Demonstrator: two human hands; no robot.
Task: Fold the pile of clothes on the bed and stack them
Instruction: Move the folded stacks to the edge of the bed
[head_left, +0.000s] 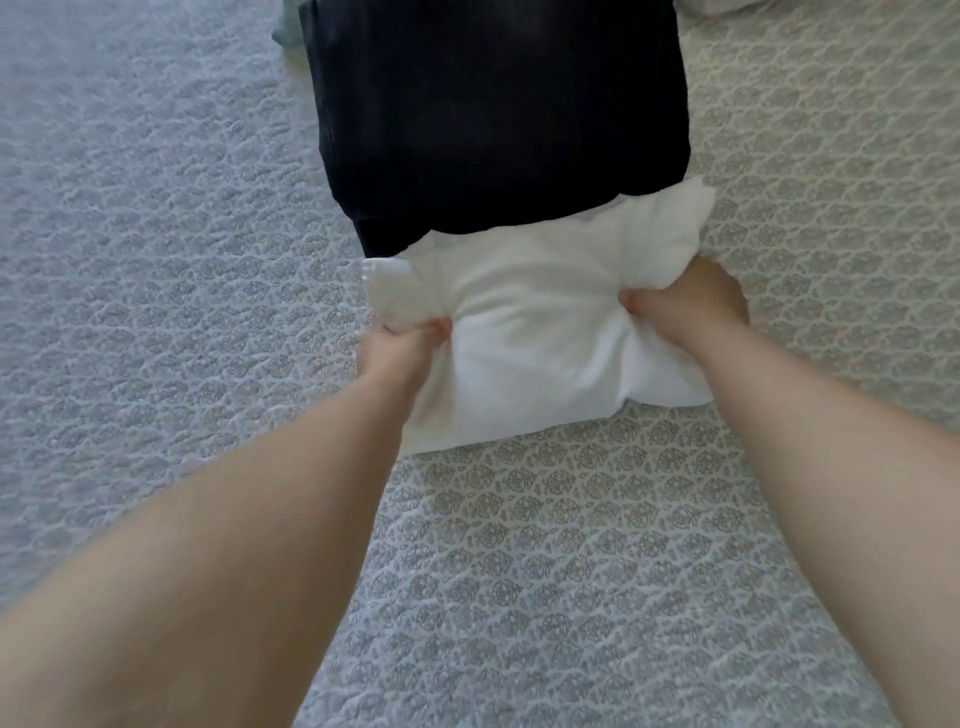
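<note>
We are gripping the white folded cotton garment (540, 332) on the patterned grey quilted bedspread (571, 545): left hand (402, 348) and right hand (685, 301) each pinching bunched fabric, its far edge touching the black folded garment (493, 114)

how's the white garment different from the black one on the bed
The white garment is bunched and gripped by the left hand and right hand; the black garment lies flat, untouched. White sits nearer the person, black farther. Both rest on the patterned bedspread.
</note>
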